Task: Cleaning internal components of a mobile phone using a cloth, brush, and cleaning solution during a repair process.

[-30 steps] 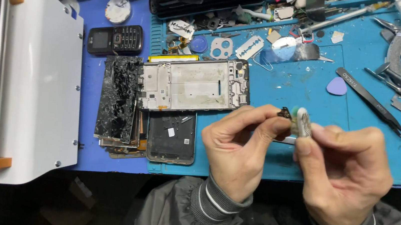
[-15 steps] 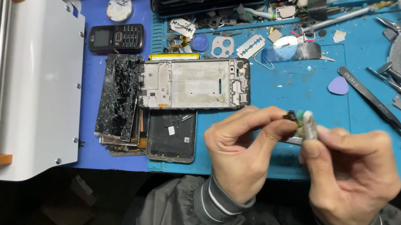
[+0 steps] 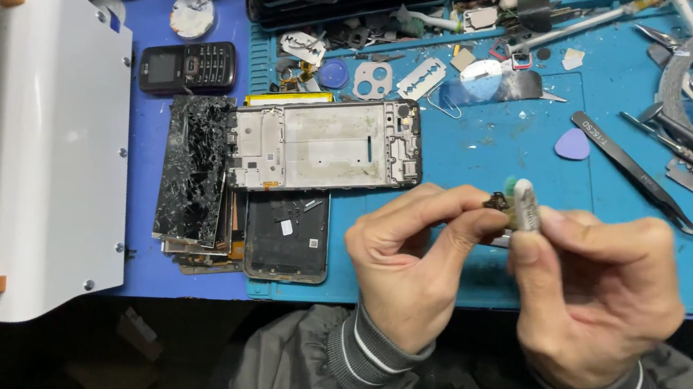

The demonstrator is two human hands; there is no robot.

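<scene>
My left hand (image 3: 409,258) pinches a tiny dark component (image 3: 498,202) between thumb and forefinger above the blue work mat (image 3: 491,150). My right hand (image 3: 596,297) grips a small white brush head with green bristles (image 3: 520,201) and holds it against that component. Both hands hover near the mat's front edge. Just left of them lies an opened phone frame (image 3: 326,144), with a dark phone back (image 3: 287,236) below it and a stack of shattered screens (image 3: 193,168) beside it.
A white machine with orange-capped roller (image 3: 22,140) fills the left side. A small black keypad phone (image 3: 187,68) lies behind the screens. Black tweezers (image 3: 636,171), a purple pick (image 3: 572,144), a razor blade (image 3: 422,77) and several metal tools lie at the back right.
Both hands stay together with the brush and the small part; the brush has shifted slightly against the part. Nothing else on the mat moved.
</scene>
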